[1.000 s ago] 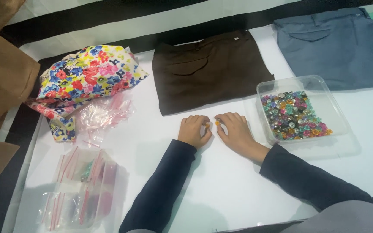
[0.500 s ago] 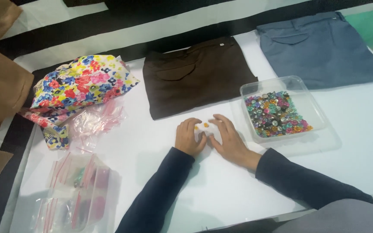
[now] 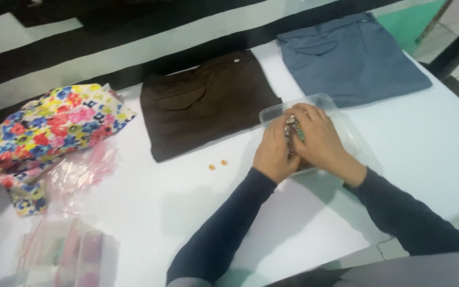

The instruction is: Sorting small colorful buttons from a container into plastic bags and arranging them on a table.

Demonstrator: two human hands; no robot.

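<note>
With both hands, left [image 3: 273, 154] and right [image 3: 319, 139], cupped together inside the clear tray [image 3: 272, 110] near the table's [image 3: 426, 149] right edge, we gather beads [image 3: 292, 127], fingers curled loosely around them, two orange beads [image 3: 218, 165] lying apart mid-table.

White table [image 3: 150, 212], brown trousers [image 3: 208, 103], slate-blue trousers [image 3: 351, 58], a floral bag [image 3: 54, 125] in many colours, two orange beads [image 3: 218, 165].

Both hands [image 3: 298, 141] in tray [image 3: 325, 101], right of trousers [image 3: 208, 101].
</note>
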